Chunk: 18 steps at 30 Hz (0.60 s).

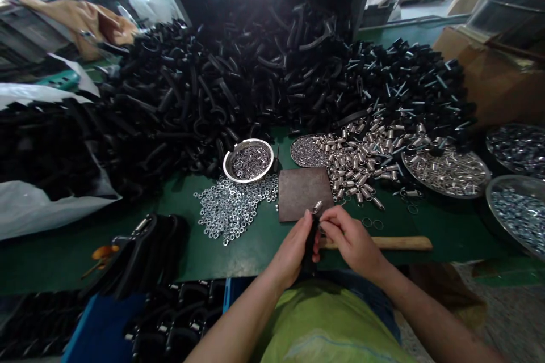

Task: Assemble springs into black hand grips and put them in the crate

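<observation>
My left hand [290, 253] is wrapped around a black handle [310, 252], which stands nearly upright at the table's front edge. A small metal coil spring [317, 206] sticks out at the handle's upper end. Against that end my right hand [349, 239] is closed in a pinch; what lies between its fingertips is too small to make out. Just beyond both hands lies a flat dark metal plate [301, 190]. A wooden tool handle [402, 243] extends to the right from behind my right hand. Thin wire rings [372, 223] lie near that hand.
A large heap of black handles [255, 79] fills the table's back. Loose nuts [232, 210] spread left of the plate, below a bowl of small metal parts [227, 168]. Springs [361, 161] are piled to the right, near metal bowls [489, 187]. Blue crates [100, 329] stand below.
</observation>
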### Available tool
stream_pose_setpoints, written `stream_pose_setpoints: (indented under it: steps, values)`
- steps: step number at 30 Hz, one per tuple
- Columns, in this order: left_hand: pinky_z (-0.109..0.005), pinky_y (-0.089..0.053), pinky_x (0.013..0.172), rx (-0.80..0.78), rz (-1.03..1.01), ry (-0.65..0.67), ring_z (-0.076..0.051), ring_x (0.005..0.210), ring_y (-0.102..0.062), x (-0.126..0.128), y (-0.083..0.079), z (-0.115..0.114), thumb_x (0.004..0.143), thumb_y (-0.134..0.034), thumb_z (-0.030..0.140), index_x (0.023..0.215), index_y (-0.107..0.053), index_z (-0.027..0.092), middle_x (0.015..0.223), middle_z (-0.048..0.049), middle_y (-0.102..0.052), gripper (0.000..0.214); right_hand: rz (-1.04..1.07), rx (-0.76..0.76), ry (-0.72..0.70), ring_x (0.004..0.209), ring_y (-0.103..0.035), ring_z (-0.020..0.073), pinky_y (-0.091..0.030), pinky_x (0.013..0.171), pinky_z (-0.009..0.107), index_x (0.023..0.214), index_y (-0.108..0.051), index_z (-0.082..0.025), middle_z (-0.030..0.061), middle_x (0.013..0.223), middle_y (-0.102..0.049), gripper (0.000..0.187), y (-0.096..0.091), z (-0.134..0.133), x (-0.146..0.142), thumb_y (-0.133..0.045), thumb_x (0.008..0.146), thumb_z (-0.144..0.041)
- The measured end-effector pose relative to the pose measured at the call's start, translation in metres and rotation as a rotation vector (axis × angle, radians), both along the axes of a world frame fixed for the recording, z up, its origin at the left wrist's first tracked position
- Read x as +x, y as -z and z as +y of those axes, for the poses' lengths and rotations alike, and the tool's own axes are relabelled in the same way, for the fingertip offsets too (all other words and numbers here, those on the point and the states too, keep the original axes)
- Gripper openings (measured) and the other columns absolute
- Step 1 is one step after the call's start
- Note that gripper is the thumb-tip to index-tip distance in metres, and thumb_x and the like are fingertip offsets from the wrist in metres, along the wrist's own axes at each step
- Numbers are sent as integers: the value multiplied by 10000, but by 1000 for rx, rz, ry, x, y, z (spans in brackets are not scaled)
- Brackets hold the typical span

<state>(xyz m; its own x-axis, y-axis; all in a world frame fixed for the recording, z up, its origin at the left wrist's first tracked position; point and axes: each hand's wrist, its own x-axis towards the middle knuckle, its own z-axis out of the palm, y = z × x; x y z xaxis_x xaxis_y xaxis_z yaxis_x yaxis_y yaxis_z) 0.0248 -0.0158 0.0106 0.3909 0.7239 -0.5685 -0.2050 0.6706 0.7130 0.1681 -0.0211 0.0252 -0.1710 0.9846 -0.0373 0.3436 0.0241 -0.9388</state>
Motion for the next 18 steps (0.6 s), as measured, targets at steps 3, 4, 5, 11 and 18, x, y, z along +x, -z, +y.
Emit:
stream_pose_setpoints:
  steps: [3,4,5,11,18]
  values:
    - [-184,-345,458,55,32,27,-83,555,-419,3,-2,-2,813,-388,656,820,-480,165,686,18,-447,500,-84,45,32,613,-617,158,-432,598,265,898,-501,-227,-8,660,-635,73,1,2,-11,-449,879,-273]
    - [-189,-347,458,86,59,43,-85,553,-416,3,-2,-2,817,-387,650,833,-479,169,685,21,-445,490,-96,50,43,626,-626,164,-436,605,269,937,-509,-225,-1,680,-647,101,1,3,-11,-440,883,-277]
    - [-193,-344,456,120,97,60,-88,547,-411,1,-2,-2,820,-386,646,846,-480,174,675,26,-440,482,-100,55,46,656,-635,168,-441,621,272,977,-520,-224,8,718,-661,135,1,4,-11,-433,887,-276]
    - [-197,-315,467,384,368,95,-105,587,-423,-10,2,-2,784,-518,585,906,-536,176,693,14,-484,427,126,-88,-47,551,-557,112,-418,512,215,993,-610,-229,-22,668,-604,208,8,1,-8,-436,890,-280]
    - [-155,-128,398,-78,2,127,-36,466,-257,-16,3,4,786,-481,637,890,-535,143,623,49,-364,508,-270,5,-134,568,-567,106,-417,555,211,971,-649,-209,-23,647,-627,256,-8,43,48,-424,910,-312]
